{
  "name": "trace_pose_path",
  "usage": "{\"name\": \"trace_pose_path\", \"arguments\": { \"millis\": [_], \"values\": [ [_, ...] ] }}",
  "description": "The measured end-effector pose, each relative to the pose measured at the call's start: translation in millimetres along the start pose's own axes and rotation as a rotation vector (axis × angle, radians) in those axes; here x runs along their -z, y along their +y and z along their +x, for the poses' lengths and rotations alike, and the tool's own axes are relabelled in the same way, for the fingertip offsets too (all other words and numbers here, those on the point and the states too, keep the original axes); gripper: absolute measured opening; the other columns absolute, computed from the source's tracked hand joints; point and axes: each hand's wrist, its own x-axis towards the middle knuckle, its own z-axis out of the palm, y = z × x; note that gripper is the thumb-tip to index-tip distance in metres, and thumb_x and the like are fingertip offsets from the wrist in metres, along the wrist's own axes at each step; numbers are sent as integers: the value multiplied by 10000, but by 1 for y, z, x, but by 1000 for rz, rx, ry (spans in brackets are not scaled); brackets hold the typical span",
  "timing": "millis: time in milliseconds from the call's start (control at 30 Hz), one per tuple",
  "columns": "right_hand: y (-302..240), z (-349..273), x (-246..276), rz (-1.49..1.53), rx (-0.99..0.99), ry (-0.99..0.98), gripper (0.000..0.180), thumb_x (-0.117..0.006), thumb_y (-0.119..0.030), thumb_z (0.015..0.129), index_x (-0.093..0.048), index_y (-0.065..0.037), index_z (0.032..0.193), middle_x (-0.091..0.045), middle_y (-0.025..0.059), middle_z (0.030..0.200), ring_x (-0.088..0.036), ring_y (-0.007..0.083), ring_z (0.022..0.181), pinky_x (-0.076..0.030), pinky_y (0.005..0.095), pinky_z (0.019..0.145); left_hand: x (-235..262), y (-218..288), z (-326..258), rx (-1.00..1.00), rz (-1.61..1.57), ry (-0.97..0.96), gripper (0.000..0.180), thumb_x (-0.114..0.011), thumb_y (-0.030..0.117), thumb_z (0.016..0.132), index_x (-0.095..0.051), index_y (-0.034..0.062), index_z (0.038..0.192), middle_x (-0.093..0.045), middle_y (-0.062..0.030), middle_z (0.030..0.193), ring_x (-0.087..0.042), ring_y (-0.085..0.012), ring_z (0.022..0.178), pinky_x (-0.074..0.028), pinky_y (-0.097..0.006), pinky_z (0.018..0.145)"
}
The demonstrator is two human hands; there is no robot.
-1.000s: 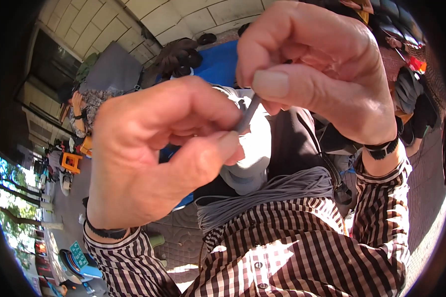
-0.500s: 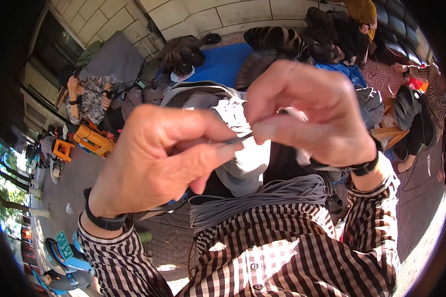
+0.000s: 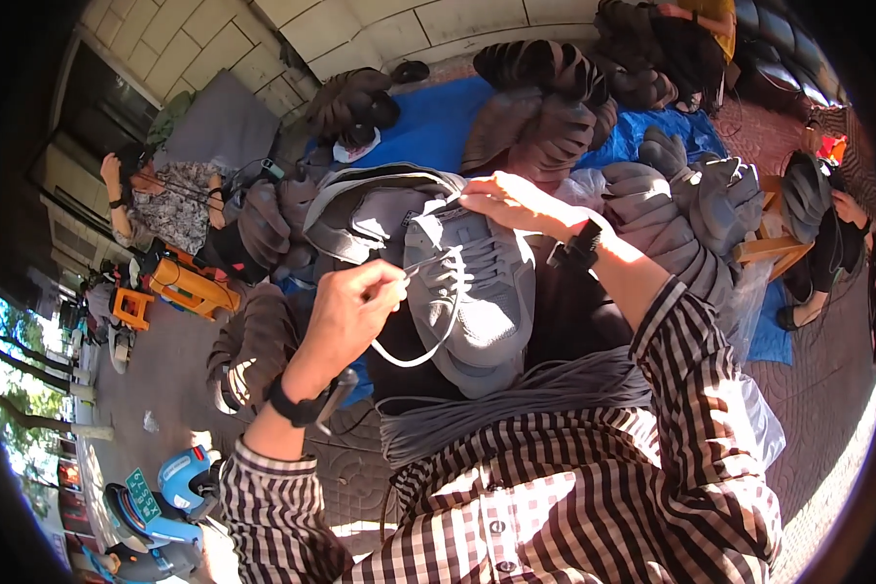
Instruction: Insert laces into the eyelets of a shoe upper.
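A grey sneaker (image 3: pixel 477 326) lies on my lap with its toe toward me, laced across several eyelets. My left hand (image 3: pixel 355 302) is at the shoe's left side, closed in a pinch on a thin grey shoelace (image 3: pixel 424 264). The lace runs to the eyelet row, and a loose loop hangs below. At the far end of the shoe, my right hand (image 3: pixel 511 202) grips the tongue and collar area; its fingertips partly cover that spot. Another grey shoe (image 3: pixel 355 209) rests just beyond, at the left. A thick bundle of grey laces (image 3: pixel 555 383) lies across my lap.
Stacked grey shoes (image 3: pixel 657 219) stand to the right, with brown ones (image 3: pixel 540 136) ahead on a blue sheet (image 3: pixel 428 122). A person (image 3: pixel 180 200) sits at the left, near orange stools (image 3: pixel 190 282). Another person (image 3: pixel 837 224) is at the right. A blue scooter (image 3: pixel 180 482) stands lower left.
My hands have moved apart from a shared hold on a thin strand. The right has gone to the shoe's far end; the left has dropped beside the eyelets. The shoe is now exposed.
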Motion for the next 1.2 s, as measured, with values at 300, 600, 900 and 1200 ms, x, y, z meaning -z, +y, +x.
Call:
{"name": "trace_pose_path", "arguments": {
  "millis": [300,600,900,1200],
  "values": [
    [8,-6,-11,225,34,4,287,-593,-307,916,-652,-40,1004,-630,89,857,-570,182,834,-428,298,751,-41,-4,78,-529,415,247,65,-626,90,811,-641,27,815,-588,-108,701,-560,-288,686,-458,-392,662],
    [13,-9,-20,429,-66,-2,293,-579,-311,931,-620,-31,1008,-611,96,954,-554,175,921,-424,288,823,-40,-8,76,-545,668,88,123,-668,136,767,-629,42,835,-571,-112,712,-556,-308,730,-417,-410,687],
    [1,-12,-19,331,-115,27,297,-607,-343,919,-619,-73,1043,-508,98,957,-506,182,906,-394,281,822,-42,-18,80,-417,817,21,133,-649,158,746,-609,38,786,-599,-138,746,-574,-303,781,-411,-421,754],
    [-2,-17,-17,319,-148,5,295,-600,-345,924,-600,-95,1079,-508,105,1004,-496,202,1000,-384,310,875,-39,-22,92,-424,636,-185,142,-620,175,761,-591,39,786,-590,-140,778,-574,-327,746,-429,-446,670]
  ]
}}
